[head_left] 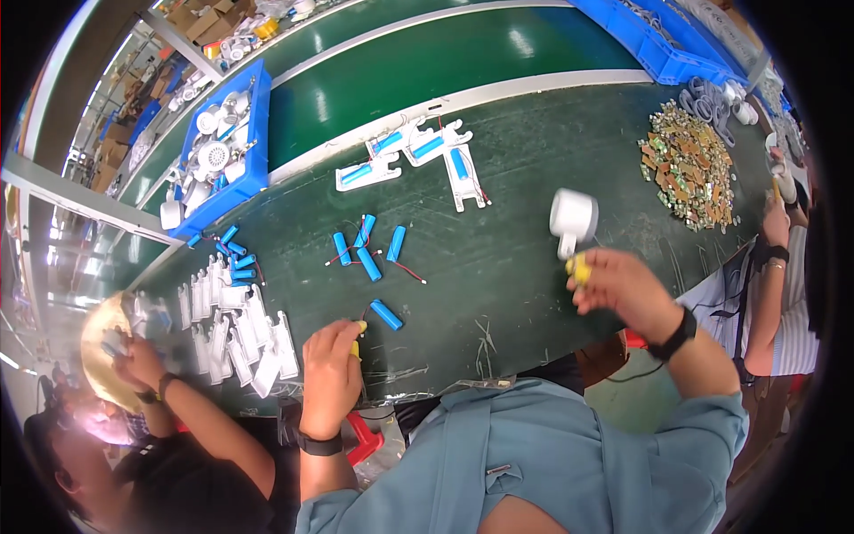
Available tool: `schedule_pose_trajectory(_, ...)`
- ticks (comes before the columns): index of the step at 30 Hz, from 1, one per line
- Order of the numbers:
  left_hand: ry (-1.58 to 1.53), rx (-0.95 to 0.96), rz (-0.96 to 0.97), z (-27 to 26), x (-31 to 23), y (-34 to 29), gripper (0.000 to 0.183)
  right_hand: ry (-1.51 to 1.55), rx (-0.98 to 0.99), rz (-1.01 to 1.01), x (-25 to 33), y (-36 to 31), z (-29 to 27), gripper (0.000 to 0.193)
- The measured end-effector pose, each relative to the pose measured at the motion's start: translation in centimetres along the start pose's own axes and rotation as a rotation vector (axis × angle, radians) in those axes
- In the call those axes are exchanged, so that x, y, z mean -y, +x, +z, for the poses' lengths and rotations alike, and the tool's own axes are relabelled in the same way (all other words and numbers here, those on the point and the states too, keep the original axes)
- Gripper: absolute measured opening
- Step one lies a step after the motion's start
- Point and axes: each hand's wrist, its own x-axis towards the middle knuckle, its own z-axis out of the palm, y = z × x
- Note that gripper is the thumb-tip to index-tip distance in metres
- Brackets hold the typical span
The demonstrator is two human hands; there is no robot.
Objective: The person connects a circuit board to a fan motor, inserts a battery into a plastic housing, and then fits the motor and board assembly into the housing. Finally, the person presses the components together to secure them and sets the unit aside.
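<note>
My right hand (623, 289), with yellow finger covers, pinches the short stem of a white round housing (574, 216) above the green table. My left hand (332, 363) is at the table's near edge. Its fingers are curled together, also with yellow covers, and what they hold, if anything, is hidden. Just beyond its fingertips lies a blue cylindrical battery (385, 314) with a thin wire toward the hand. Farther off, several loose blue batteries (367, 263) with wires lie in a group. Behind those, white plastic shells (463, 178) hold blue batteries.
White shells (253, 334) and more blue batteries (236, 258) are heaped at left. A blue bin (258, 142) holds white parts. Small circuit boards (689, 165) form a pile at right, beside grey cables (707, 107). Another blue bin (663, 53) stands behind. Co-workers' hands (138, 363) appear at both sides.
</note>
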Motion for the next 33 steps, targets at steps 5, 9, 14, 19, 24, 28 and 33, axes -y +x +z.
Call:
schedule_pose_trajectory(5, -0.288, 0.182, 0.188, 0.4, -3.4, -0.3, 0.040, 0.125, 0.163, 0.058, -5.5, -2.6, 4.9, 0.031)
schedule_pose_trajectory(9, -0.220, 0.131, 0.221, -0.2, -4.0, 1.0, 0.032, 0.163, 0.193, 0.056, -7.7, -1.8, 6.8, 0.032)
schedule_pose_trajectory(14, -0.136, 0.064, 0.243, 0.5, -4.7, 2.0, 0.033, 0.114, 0.192, -0.073, -8.1, -1.8, 7.1, 0.028)
schedule_pose_trajectory(19, 0.005, 0.070, 0.234, 2.9, -4.8, 2.2, 0.031, 0.078, 0.225, 0.002, -7.6, -2.1, 6.9, 0.022)
schedule_pose_trajectory(24, -0.040, 0.098, 0.295, 3.8, -5.7, 2.5, 0.029, 0.025, 0.250, 0.058, -7.9, -2.1, 6.9, 0.021)
schedule_pose_trajectory(28, -0.279, 0.132, 0.293, 4.7, -7.8, 2.3, 0.028, 0.074, 0.248, 0.001, -8.2, -1.9, 7.3, 0.020)
schedule_pose_trajectory(33, -0.505, 0.137, 0.287, 6.2, -9.6, 2.6, 0.028, 0.056, 0.251, -0.011, -8.8, -1.8, 7.3, 0.018)
